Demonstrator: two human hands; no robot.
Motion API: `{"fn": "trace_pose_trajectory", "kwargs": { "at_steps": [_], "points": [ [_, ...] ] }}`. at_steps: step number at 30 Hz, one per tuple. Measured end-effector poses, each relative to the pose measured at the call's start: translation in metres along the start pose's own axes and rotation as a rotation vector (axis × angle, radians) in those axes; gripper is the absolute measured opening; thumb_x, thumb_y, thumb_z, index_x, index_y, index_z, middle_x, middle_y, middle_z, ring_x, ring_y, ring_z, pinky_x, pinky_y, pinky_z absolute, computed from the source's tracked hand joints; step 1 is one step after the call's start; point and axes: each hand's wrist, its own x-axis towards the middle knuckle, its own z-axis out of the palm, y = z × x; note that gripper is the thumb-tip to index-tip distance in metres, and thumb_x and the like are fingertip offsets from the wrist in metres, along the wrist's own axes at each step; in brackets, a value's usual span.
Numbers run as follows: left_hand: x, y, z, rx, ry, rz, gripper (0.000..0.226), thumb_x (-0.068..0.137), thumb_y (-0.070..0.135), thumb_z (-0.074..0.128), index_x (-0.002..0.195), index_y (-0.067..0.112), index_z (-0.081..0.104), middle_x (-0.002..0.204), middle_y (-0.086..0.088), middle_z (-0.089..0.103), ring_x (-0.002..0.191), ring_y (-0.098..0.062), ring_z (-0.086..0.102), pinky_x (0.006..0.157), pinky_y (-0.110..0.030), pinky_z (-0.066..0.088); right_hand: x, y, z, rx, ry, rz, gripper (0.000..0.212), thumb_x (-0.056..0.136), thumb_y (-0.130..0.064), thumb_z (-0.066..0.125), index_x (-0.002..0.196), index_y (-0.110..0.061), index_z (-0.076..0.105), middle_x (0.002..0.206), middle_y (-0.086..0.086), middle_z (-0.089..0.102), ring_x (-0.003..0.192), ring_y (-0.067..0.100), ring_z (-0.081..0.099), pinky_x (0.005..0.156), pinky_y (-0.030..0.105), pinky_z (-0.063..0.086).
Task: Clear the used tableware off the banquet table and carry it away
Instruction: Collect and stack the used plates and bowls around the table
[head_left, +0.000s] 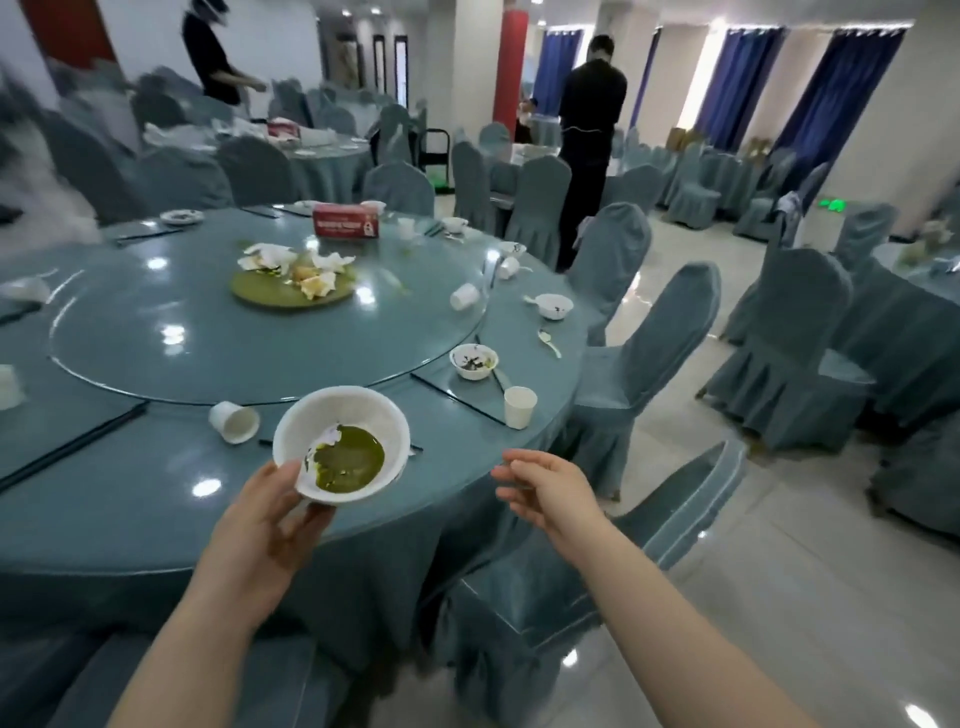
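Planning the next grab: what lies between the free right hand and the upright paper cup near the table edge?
Head view: only bare blue tablecloth lies between the right hand and the upright paper cup.

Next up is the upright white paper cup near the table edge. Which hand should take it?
Right. The right hand is open and holds nothing, and the upright white paper cup stands just beyond it. The left hand already grips the white bowl of green sauce.

You hold 1 white disposable bowl (341, 444) of green sauce, tilted above the round blue banquet table (130, 509), where 2 dirty white bowls (473, 362) and 1 upright paper cup (520, 407) remain.
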Motion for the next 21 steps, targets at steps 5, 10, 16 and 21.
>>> {"fn": "trace_pose_trajectory", "kwargs": {
  "at_steps": [5, 10, 16, 21],
  "points": [
    [0.077, 0.031, 0.007, -0.045, 0.065, 0.095, 0.019, 0.090, 0.026, 0.059, 0.107, 0.019, 0.063, 0.099, -0.003, 0.074, 0.086, -0.014, 0.071, 0.071, -0.028, 0.059, 0.098, -0.018, 0.025, 0.035, -0.001, 0.056, 0.016, 0.091, -0.013, 0.057, 0.107, -0.016, 0.060, 0.087, 0.004, 0.072, 0.065, 0.016, 0.063, 0.057, 0.022, 0.047],
    [0.131, 0.037, 0.019, -0.069, 0.119, 0.089, 0.025, 0.092, 0.025, 0.057, 0.115, 0.015, 0.058, 0.099, -0.005, 0.073, 0.099, -0.019, 0.066, 0.071, -0.029, 0.060, 0.173, -0.028, 0.038, 0.016, 0.005, 0.147, 0.016, 0.095, -0.020, 0.054, 0.109, -0.014, 0.057, 0.086, 0.004, 0.069, 0.065, 0.016, 0.061, 0.056, 0.022, 0.045],
    [0.184, 0.034, 0.025, -0.118, 0.210, 0.061, 0.022, 0.093, 0.024, 0.055, 0.114, 0.018, 0.053, 0.087, -0.004, 0.074, 0.092, -0.022, 0.064, 0.065, -0.028, 0.060, 0.272, -0.038, 0.058, -0.015, 0.052, 0.245, 0.016, 0.100, -0.030, 0.046, 0.101, -0.014, 0.047, 0.081, 0.008, 0.065, 0.061, 0.019, 0.057, 0.051, 0.024, 0.040],
    [0.218, 0.028, 0.025, -0.097, 0.291, 0.048, 0.020, 0.093, 0.025, 0.054, 0.112, 0.020, 0.057, 0.096, -0.003, 0.072, 0.094, -0.020, 0.063, 0.064, -0.027, 0.059, 0.366, -0.037, 0.075, 0.015, 0.082, 0.400, 0.032, 0.098, -0.035, 0.045, 0.086, -0.006, 0.050, 0.081, 0.011, 0.064, 0.060, 0.021, 0.055, 0.050, 0.025, 0.038]
  ]
}}
